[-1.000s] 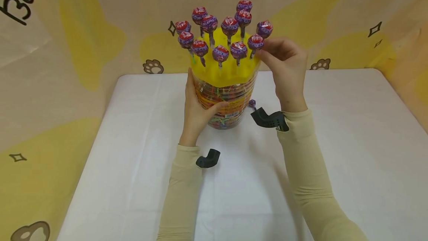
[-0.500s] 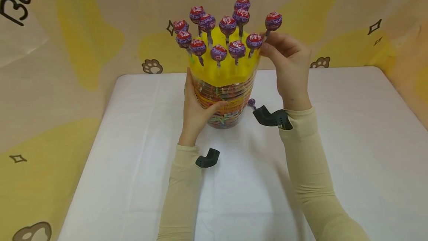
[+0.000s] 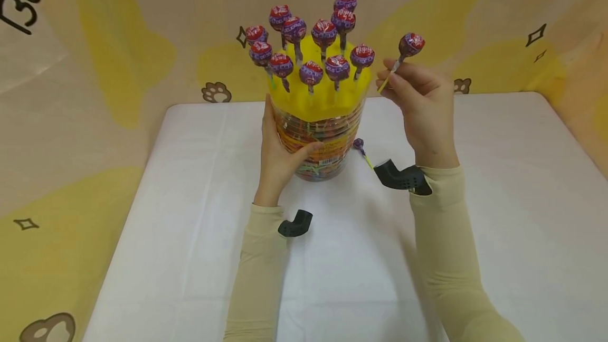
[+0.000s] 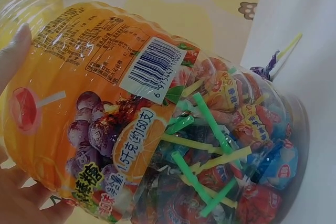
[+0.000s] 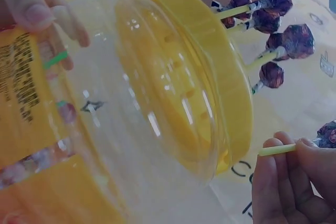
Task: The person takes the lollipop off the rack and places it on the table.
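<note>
A clear plastic candy jar [image 3: 318,144] with a yellow lid [image 3: 313,107] stands on the table, wrapped lollipops inside. Several purple-and-red lollipops [image 3: 311,74] stick up from the lid by their sticks. My left hand [image 3: 280,157] grips the jar's left side, its thumb across the front. To the right of the lid, my right hand [image 3: 425,104] pinches the stick of a lollipop [image 3: 411,45] between thumb and fingers. In the right wrist view the yellow stick end [image 5: 278,150] shows free, apart from the lid.
One more lollipop [image 3: 359,144] lies on the white tabletop [image 3: 214,257] just right of the jar, near the dark wrist camera mount [image 3: 399,177]. A patterned yellow-and-cream backdrop [image 3: 157,30] hangs behind the table.
The right hand has drawn a lollipop away from the lid's right edge and moved it to the right, so its stick now shows. The left hand keeps its hold on the jar.
</note>
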A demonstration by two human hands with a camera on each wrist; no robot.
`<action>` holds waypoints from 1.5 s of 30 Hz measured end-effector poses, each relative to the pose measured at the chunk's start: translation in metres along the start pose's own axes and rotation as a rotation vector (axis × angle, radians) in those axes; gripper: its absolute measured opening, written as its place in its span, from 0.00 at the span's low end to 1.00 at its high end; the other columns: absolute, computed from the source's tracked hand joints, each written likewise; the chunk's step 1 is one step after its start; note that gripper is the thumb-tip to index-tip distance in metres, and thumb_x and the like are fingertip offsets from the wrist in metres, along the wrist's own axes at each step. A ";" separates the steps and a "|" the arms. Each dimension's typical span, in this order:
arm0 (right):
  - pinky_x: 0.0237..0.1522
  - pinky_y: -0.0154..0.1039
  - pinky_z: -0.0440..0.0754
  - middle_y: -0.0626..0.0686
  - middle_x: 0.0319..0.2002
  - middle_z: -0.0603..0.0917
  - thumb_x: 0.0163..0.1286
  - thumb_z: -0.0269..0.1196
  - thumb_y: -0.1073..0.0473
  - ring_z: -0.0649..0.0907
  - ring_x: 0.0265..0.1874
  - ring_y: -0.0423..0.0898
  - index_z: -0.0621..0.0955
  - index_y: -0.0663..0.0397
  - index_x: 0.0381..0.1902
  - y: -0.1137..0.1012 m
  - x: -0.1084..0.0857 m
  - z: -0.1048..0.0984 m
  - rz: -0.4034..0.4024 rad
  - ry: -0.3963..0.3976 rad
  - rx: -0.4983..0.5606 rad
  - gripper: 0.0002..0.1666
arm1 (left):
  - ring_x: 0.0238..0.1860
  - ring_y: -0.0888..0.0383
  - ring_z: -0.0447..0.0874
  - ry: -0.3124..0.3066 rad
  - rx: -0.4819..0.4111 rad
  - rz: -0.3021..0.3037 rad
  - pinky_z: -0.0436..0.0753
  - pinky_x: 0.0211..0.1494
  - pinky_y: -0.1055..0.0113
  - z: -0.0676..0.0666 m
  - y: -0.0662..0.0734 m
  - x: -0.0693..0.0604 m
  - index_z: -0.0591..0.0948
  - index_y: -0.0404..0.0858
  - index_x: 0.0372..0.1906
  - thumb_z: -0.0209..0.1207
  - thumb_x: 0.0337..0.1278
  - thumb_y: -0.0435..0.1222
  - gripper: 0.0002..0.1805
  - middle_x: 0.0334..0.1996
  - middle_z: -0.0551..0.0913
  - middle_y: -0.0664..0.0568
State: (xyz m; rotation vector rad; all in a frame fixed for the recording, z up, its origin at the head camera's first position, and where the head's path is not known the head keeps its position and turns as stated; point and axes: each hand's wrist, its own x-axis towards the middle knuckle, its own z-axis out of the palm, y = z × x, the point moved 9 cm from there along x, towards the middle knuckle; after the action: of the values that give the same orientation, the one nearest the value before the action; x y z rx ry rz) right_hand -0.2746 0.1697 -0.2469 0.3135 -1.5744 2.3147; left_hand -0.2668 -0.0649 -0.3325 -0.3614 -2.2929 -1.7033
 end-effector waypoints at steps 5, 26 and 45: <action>0.46 0.36 0.82 0.61 0.43 0.82 0.63 0.61 0.72 0.82 0.39 0.51 0.83 0.71 0.41 0.020 -0.008 -0.020 0.085 0.002 -0.031 0.10 | 0.72 0.56 0.46 -0.001 0.006 0.001 0.51 0.73 0.56 0.001 0.000 0.000 0.37 0.44 0.75 0.71 0.46 0.37 0.61 0.73 0.46 0.49; 0.40 0.30 0.83 0.49 0.37 0.85 0.68 0.56 0.70 0.84 0.35 0.39 0.74 0.80 0.51 0.141 -0.030 -0.092 0.632 -0.245 -0.580 0.17 | 0.72 0.57 0.47 0.001 0.006 -0.012 0.51 0.73 0.59 -0.001 0.000 0.000 0.38 0.44 0.75 0.70 0.47 0.39 0.60 0.73 0.46 0.50; 0.36 0.30 0.83 0.49 0.29 0.83 0.67 0.59 0.69 0.83 0.27 0.37 0.73 0.81 0.53 0.175 -0.049 -0.116 0.859 -0.204 -0.586 0.21 | 0.72 0.58 0.47 -0.001 -0.017 -0.024 0.51 0.73 0.59 0.000 -0.002 0.001 0.38 0.43 0.75 0.69 0.49 0.39 0.59 0.73 0.47 0.50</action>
State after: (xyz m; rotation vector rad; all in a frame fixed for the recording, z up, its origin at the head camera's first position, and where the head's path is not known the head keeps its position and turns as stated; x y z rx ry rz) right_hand -0.2959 0.2111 -0.4572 -0.3562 -2.7957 2.2023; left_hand -0.2681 -0.0649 -0.3338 -0.3402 -2.2938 -1.7352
